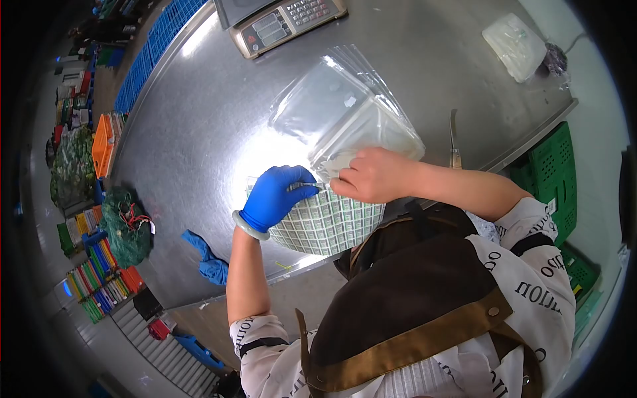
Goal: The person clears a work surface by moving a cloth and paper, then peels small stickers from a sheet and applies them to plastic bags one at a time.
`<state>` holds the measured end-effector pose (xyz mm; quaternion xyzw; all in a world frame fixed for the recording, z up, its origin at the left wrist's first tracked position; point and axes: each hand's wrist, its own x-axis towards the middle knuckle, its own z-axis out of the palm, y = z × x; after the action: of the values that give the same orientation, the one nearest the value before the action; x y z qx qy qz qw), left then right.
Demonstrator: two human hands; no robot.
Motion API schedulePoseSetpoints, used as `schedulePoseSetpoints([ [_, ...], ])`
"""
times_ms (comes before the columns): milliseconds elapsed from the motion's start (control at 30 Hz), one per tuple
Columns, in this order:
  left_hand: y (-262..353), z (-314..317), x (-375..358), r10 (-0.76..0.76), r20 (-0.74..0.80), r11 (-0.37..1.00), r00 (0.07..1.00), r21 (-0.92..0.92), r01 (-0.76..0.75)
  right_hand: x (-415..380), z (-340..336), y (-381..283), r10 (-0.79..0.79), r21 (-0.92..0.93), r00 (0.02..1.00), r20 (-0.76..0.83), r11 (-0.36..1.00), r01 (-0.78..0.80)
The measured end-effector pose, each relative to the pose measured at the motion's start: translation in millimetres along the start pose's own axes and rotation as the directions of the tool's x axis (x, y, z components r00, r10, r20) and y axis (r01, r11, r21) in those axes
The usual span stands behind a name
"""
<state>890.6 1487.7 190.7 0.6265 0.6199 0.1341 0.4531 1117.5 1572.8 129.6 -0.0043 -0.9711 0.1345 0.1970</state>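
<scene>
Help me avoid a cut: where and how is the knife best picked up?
Probably take the knife by its pale handle, coming from the wearer's side, since the thin blade points away from the wearer. The right forearm crosses right at the handle's near end, so it should likely move aside first.

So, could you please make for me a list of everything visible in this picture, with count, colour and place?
Table: one, grey, under the work
Label sheets: count unclear, white-green, below the hands
Plastic bags: several, clear, beyond the hands
Scale: one, greyish, top
Knife: one, pale handle, right of the bags
Pack: one, white, upper right
Cloth or glove: one, blue, table's left
Net bag: one, green, left
Crates: several; green right, blue and orange left
Rollers: many, grey, lower left
Distant goods: too small to count
Apron: one, brown, on the person
Left hand: one, blue-gloved, at the sheets
Right hand: one, bare, beside it
</scene>
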Motion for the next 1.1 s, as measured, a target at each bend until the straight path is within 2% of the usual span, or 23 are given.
schedulePoseSetpoints([
  [67, -5, -3, 1, -0.030, 0.032, 0.993, 0.999, -0.109, 0.033, -2, 0, -4, -0.108, -0.105, 0.979, -0.175, 0.990, 0.091],
  [167, -21, -4, 4, -0.143, 0.099, 0.970, 0.985, -0.185, 0.159, -4, 0, -1, -0.097, 0.043, 0.956, -0.279, 0.993, 0.113],
  [200, -32, -7, 6, -0.177, 0.118, 0.972, 0.977, -0.135, 0.192, -4, 3, -1, 0.057, 0.197, 0.942, -0.332, 0.980, 0.010],
  [267, -60, -11, 8, -0.292, 0.167, 0.953, 0.942, -0.028, 0.301, -4, 9, -1, 0.372, 0.500, 0.856, -0.358, 0.851, -0.160],
  [300, -77, -11, 8, -0.347, 0.185, 0.937, 0.919, 0.028, 0.348, -5, 6, 2, 0.516, 0.633, 0.847, -0.129, 0.700, -0.330],
  [367, -113, -1, 5, -0.341, 0.271, 0.937, 0.900, 0.170, 0.304, -12, -6, 19, 0.632, 0.701, 0.683, 0.366, 0.296, -0.649],
  [400, -132, 9, 2, -0.305, 0.336, 0.935, 0.891, 0.282, 0.214, -23, 3, 32, 0.612, 0.589, 0.613, 0.500, 0.278, -0.758],
  [433, -149, 22, -1, -0.276, 0.406, 0.917, 0.871, 0.382, 0.113, -39, 17, 46, 0.661, 0.512, 0.575, 0.482, 0.320, -0.797],
  [467, -157, 35, -6, -0.191, 0.344, 0.903, 0.919, 0.430, 0.027, -53, 30, 61, 0.710, 0.428, 0.536, 0.458, 0.352, -0.832],
  [500, -159, 48, -8, -0.098, 0.285, 0.875, 0.953, 0.480, -0.053, -62, 39, 77, 0.749, 0.431, 0.481, 0.456, 0.288, -0.855],
  [533, -154, 61, -5, -0.124, 0.140, 0.902, 0.982, 0.429, 0.052, -71, 47, 92, 0.782, 0.434, 0.424, 0.458, 0.219, -0.874],
  [567, -137, 72, 3, -0.119, -0.014, 0.950, 0.993, 0.287, 0.119, -76, 56, 101, 0.809, 0.437, 0.363, 0.462, 0.149, -0.887],
  [633, -124, 101, 16, -0.042, -0.225, 0.999, 0.973, 0.016, 0.047, -75, 74, 111, 0.811, 0.414, 0.421, 0.407, 0.248, -0.876],
  [667, -118, 120, 24, 0.009, -0.254, 0.998, 0.967, -0.059, -0.025, -73, 80, 114, 0.810, 0.400, 0.452, 0.373, 0.299, -0.866],
  [700, -112, 137, 33, 0.059, -0.287, 0.986, 0.956, -0.132, -0.101, -68, 85, 115, 0.813, 0.267, 0.448, 0.373, 0.368, -0.891],
  [767, -100, 160, 43, 0.336, -0.232, 0.916, 0.913, 0.304, -0.260, -58, 91, 116, 0.818, -0.016, 0.440, 0.372, 0.479, -0.878],
  [800, -108, 170, 45, 0.327, -0.291, 0.924, 0.899, 0.298, -0.240, -57, 90, 122, 0.827, -0.049, 0.426, 0.366, 0.475, -0.879],
  [900, -136, 178, 52, 0.109, -0.310, 0.970, 0.944, -0.174, -0.169, -55, 61, 125, 0.843, -0.025, 0.444, 0.304, 0.473, -0.880],
  [933, -140, 179, 54, 0.037, -0.310, 0.938, 0.950, -0.317, -0.140, -57, 55, 124, 0.834, 0.196, 0.421, 0.357, 0.374, -0.906],
  [967, -148, 175, 53, 0.040, -0.281, 0.916, 0.959, -0.373, -0.148, -58, 48, 127, 0.818, 0.399, 0.410, 0.404, 0.245, -0.884],
  [1000, -145, 166, 53, -0.129, -0.333, 0.828, 0.934, -0.554, -0.083, -55, 38, 129, 0.795, 0.574, 0.407, 0.449, 0.092, -0.814],
  [1033, -143, 156, 52, -0.301, -0.343, 0.698, 0.890, -0.715, -0.040, -54, 29, 128, 0.781, 0.624, 0.397, 0.482, 0.012, -0.781],
  [1100, -137, 121, 48, -0.610, -0.509, 0.524, 0.607, -0.834, -0.173, -51, 8, 118, 0.750, 0.702, 0.377, 0.544, -0.160, -0.694],
])
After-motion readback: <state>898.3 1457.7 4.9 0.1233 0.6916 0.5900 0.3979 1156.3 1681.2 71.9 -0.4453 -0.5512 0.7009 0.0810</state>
